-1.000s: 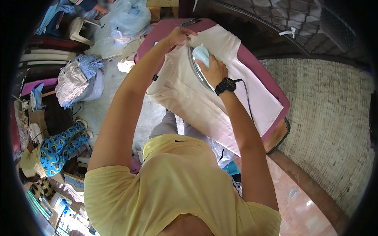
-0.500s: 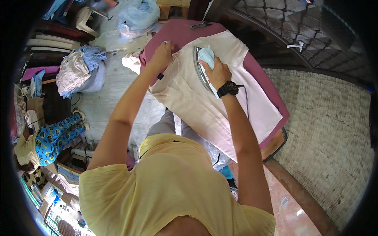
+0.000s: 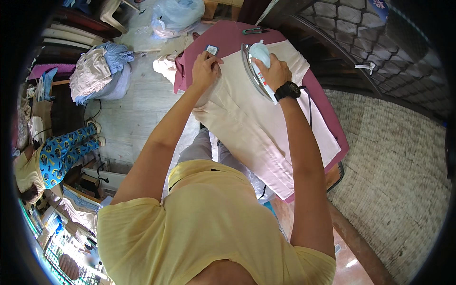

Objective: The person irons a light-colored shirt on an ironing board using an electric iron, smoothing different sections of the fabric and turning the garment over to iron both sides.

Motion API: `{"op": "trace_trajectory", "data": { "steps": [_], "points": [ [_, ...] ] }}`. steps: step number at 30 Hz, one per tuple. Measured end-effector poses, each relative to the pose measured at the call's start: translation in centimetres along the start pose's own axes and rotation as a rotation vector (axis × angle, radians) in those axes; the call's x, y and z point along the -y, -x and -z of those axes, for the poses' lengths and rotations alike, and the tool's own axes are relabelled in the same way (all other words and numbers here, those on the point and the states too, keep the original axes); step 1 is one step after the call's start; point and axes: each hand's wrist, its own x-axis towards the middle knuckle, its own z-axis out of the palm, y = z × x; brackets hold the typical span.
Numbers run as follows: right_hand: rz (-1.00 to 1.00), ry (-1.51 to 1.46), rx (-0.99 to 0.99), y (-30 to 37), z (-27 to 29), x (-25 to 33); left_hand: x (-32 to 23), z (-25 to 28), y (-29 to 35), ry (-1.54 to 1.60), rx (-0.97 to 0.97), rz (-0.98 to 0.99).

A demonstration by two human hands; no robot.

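Observation:
A cream pair of trousers or similar long garment point(image 3: 247, 121) lies spread over a maroon padded ironing board point(image 3: 332, 114), its lower part draping over the near edge. My right hand point(image 3: 278, 72) is closed around the handle of a pale blue and white iron point(image 3: 260, 53), whose metal soleplate rests on the cloth. On the garment's left upper edge lies my left hand point(image 3: 205, 71), fingers and thumb apart, holding nothing that I can see. Just beyond its fingertips is a small dark-and-white label point(image 3: 212, 50). The iron's cord point(image 3: 310, 107) runs down behind my right wrist.
A dark green clip-like tool point(image 3: 255, 31) lies at the board's far end. Metal lattice gates point(image 3: 346, 28) stand at the far right. Left of the board are a pile of folded clothes point(image 3: 97, 73), a clear plastic bundle point(image 3: 176, 16) and a person in blue patterned trousers point(image 3: 61, 152).
My left hand has shifted right and nearer, and the label beyond its fingers has come into view. With my right hand on it, the iron has moved slightly right and away.

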Motion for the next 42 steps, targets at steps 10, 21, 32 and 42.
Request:
{"op": "trace_trajectory", "data": {
  "steps": [10,21,32,42],
  "points": [
    [-0.025,-0.003,0.024,-1.6,-0.5,1.5,-1.0,-0.8,-2.2,-0.262,0.198,0.199],
    [-0.007,-0.023,0.031,-1.5,-0.5,1.6,-0.4,0.8,-2.3,-0.378,0.232,-0.019],
    [-0.019,-0.008,0.067,-1.7,-0.5,1.7,1.4,-0.7,-2.0,-0.234,0.291,0.195],
    [-0.064,0.007,0.099,-1.9,-0.8,1.3,0.6,0.4,-2.3,0.335,0.349,0.103]
  ]
}}
